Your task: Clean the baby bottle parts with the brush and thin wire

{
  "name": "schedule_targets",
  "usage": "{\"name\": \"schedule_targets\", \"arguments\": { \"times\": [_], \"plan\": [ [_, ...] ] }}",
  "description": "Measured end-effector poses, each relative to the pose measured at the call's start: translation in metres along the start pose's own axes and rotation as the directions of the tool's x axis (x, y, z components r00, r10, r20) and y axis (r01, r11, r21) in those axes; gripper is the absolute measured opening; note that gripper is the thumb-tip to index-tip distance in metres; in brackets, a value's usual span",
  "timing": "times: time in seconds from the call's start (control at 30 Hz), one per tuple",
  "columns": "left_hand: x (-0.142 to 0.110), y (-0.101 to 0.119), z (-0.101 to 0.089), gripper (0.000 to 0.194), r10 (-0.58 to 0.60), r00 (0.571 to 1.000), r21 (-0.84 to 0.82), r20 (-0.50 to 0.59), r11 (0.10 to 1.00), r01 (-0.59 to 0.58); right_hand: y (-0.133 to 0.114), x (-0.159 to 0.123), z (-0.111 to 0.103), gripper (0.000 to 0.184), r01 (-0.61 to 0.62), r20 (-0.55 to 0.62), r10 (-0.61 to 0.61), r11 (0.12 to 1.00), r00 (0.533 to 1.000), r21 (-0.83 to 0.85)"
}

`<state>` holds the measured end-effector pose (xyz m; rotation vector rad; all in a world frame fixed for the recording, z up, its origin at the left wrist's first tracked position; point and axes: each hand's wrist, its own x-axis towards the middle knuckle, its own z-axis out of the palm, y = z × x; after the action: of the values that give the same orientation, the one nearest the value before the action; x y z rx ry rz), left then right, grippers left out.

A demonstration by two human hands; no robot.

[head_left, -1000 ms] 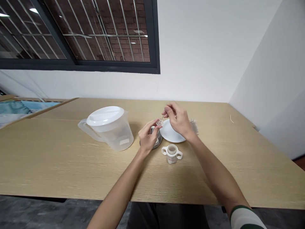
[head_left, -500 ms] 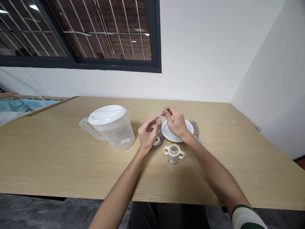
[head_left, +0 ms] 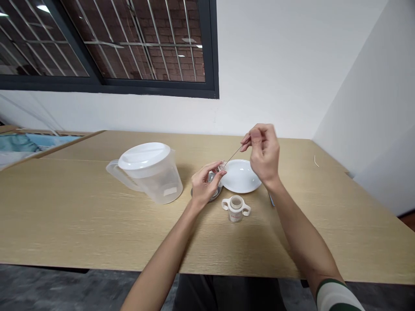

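My left hand [head_left: 204,183] grips a small clear plastic part [head_left: 221,166] above a round steel dish [head_left: 214,195], which it mostly hides. My right hand [head_left: 262,153], slightly blurred, pinches a thin metal rod [head_left: 233,156] between its fingertips. The rod's lower end reaches the clear part, though I cannot tell whether it goes inside. Just right of my left hand lies a white plate [head_left: 241,177]. A small white two-handled cup [head_left: 236,208] stands near the dish and plate, touched by neither hand.
A large clear pitcher with a white lid [head_left: 152,177] stands left of my hands on the light wooden table [head_left: 81,216]. A blue brush handle [head_left: 271,199] shows beside my right forearm. A thin pale strip [head_left: 316,161] lies at the far right.
My right hand has risen and moved right, drawing the rod away from the clear part and no longer covering the plate. It now hides the brush's bristles. My left hand stays nearly still.
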<state>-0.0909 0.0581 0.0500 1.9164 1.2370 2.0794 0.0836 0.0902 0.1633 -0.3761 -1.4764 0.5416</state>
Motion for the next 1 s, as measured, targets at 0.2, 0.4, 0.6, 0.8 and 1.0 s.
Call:
{"name": "schedule_targets", "arguments": {
  "times": [0.2,0.4,0.6,0.8,1.0],
  "plan": [
    [0.001,-0.003,-0.001,0.029,-0.131,0.991,-0.001,0.011,0.991,0.131,-0.013,0.015,-0.023,0.027,0.129,-0.172,-0.136,0.990,0.976,-0.048],
    [0.006,0.004,0.000,0.047,-0.336,0.941,-0.224,0.047,0.914,0.337,-0.008,0.011,-0.014,0.028,0.081,-0.125,-0.081,0.997,0.989,-0.006],
    [0.011,0.011,-0.003,0.054,-0.393,0.907,-0.307,0.151,0.854,0.421,-0.001,0.007,-0.007,0.030,0.003,-0.072,-0.002,1.000,0.997,0.011],
    [0.011,0.011,-0.003,0.055,-0.400,0.903,-0.300,0.155,0.852,0.429,0.003,0.006,-0.006,0.030,-0.053,-0.032,0.054,0.998,0.998,0.037],
    [0.012,0.010,-0.003,0.056,-0.392,0.905,-0.301,0.164,0.854,0.424,0.005,0.007,-0.008,0.032,-0.030,-0.034,0.030,1.000,0.999,0.004]
  ]
}}
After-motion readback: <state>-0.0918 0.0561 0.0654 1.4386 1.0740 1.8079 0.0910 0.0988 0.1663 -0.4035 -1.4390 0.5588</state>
